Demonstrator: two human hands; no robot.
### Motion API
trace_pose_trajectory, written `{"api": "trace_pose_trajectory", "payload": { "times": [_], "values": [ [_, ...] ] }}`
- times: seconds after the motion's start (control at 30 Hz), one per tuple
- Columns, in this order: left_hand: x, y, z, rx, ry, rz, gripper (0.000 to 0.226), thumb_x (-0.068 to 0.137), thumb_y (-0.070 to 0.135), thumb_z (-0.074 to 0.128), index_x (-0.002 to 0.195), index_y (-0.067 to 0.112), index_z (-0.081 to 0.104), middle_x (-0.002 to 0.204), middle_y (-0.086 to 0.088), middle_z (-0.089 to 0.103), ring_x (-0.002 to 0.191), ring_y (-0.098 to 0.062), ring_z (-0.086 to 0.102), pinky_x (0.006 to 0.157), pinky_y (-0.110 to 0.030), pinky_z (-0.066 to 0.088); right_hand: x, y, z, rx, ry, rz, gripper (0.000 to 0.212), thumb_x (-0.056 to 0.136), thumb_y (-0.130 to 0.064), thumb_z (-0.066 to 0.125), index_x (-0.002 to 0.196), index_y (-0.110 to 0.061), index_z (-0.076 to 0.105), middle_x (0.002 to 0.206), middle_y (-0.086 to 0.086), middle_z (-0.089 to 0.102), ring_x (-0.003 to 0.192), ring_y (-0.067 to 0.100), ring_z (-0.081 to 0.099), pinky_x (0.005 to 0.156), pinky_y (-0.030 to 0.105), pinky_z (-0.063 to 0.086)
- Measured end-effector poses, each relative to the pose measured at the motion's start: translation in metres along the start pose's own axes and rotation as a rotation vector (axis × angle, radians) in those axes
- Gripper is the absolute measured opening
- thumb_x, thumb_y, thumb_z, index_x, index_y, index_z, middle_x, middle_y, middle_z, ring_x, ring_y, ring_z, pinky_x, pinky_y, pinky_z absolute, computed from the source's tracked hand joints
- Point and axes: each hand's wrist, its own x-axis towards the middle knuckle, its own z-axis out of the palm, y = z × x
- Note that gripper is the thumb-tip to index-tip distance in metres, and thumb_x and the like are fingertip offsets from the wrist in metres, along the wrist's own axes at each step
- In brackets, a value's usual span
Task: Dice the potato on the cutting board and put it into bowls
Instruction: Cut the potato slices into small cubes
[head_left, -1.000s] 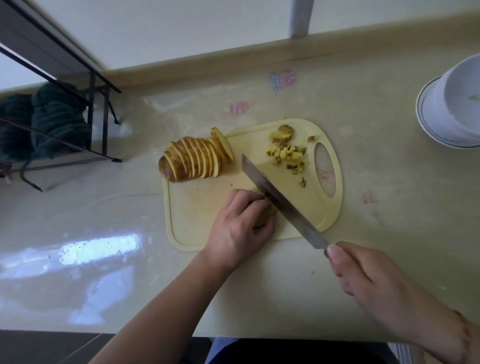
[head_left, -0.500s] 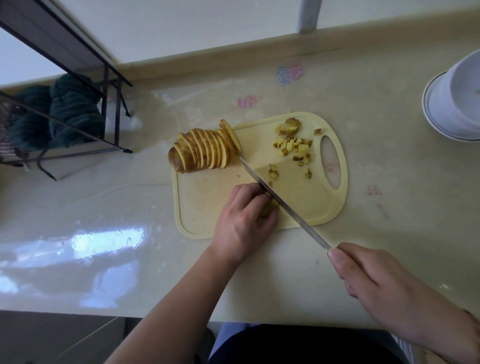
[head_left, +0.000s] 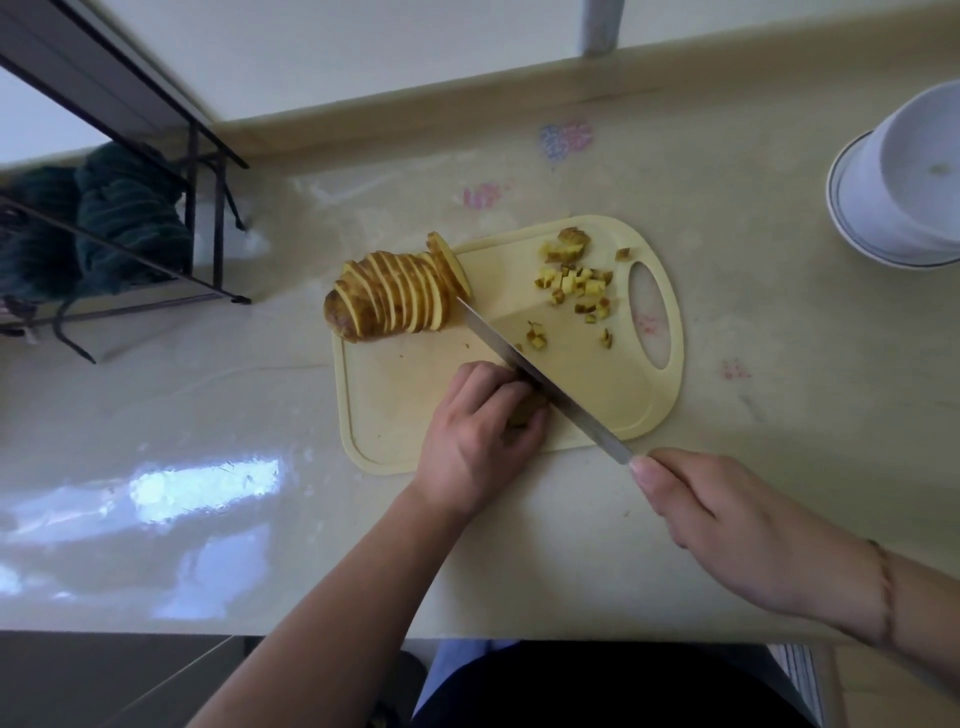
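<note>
The small brown-skinned piece of potato (head_left: 525, 413) being diced lies near the front edge of the pale yellow plastic cutting board (head_left: 395, 395), mostly hidden under the left hand (head_left: 480, 439), whose fingers curl down over it and pin it to the board. Only a sliver of it peeks out at the fingertips, so its long axis cannot be read with confidence.

The long steel knife blade (head_left: 540, 376) runs diagonally from the far left to the near right, lying right against the left knuckles on their right side. The piece therefore sits just left of the blade, between the curled fingers and the steel. That is the relation the coming cut turns on, as I judge it: the blade must come down beside the knuckles, not over them. The right hand (head_left: 737, 525) is clenched around the knife handle, off the board's near right corner, with the thumb pressed at the base of the blade.

Farther back on the board, the sliced yellow-fleshed potato (head_left: 395, 301) fans out at the far left corner, and a scatter of small potato cubes (head_left: 576, 288) lies near the oval handle hole (head_left: 649, 322). Much remains to dice.

The white round bowls (head_left: 904, 187) stand stacked well apart at the far right of the glossy beige counter (head_left: 208, 415).
</note>
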Motion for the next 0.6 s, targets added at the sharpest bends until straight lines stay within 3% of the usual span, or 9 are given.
{"api": "trace_pose_trajectory", "payload": {
  "times": [0.13, 0.27, 0.43, 0.6],
  "values": [
    [-0.002, 0.000, -0.002, 0.007, -0.021, 0.032, 0.019, 0.084, 0.009, 0.083, 0.096, -0.003, 0.075, 0.096, -0.016, 0.067, 0.089, -0.027, 0.061, 0.078, -0.033, 0.055, -0.003, 0.003, -0.011, 0.060, -0.001, 0.039, 0.069, 0.079, -0.074, 0.026, 0.068, -0.008, 0.045, 0.050, -0.006, 0.042, 0.048, 0.008, 0.036, 0.050, 0.025, 0.032],
    [-0.005, 0.000, -0.004, 0.016, -0.032, 0.025, 0.020, 0.087, 0.011, 0.080, 0.098, -0.005, 0.074, 0.103, -0.019, 0.066, 0.094, -0.030, 0.062, 0.083, -0.035, 0.055, -0.009, -0.002, -0.014, 0.102, -0.021, 0.055, 0.069, 0.079, -0.073, 0.028, 0.068, -0.007, 0.044, 0.047, -0.006, 0.043, 0.044, 0.007, 0.036, 0.046, 0.014, 0.030],
    [-0.008, -0.001, -0.004, 0.011, -0.025, 0.031, 0.017, 0.089, 0.010, 0.077, 0.095, -0.006, 0.074, 0.102, -0.020, 0.067, 0.095, -0.033, 0.064, 0.085, -0.037, 0.055, -0.012, -0.004, -0.008, 0.088, -0.050, 0.024, 0.073, 0.079, -0.076, 0.028, 0.071, -0.005, 0.042, 0.051, -0.004, 0.039, 0.046, 0.008, 0.033, 0.047, 0.018, 0.029],
    [-0.008, -0.003, -0.004, -0.015, -0.014, 0.025, 0.015, 0.087, 0.008, 0.077, 0.093, -0.005, 0.073, 0.099, -0.019, 0.068, 0.095, -0.034, 0.064, 0.088, -0.032, 0.053, -0.015, 0.002, -0.004, 0.038, -0.045, 0.020, 0.073, 0.081, -0.078, 0.026, 0.071, -0.008, 0.041, 0.054, -0.003, 0.035, 0.050, 0.007, 0.030, 0.051, 0.032, 0.032]
  ]
}}
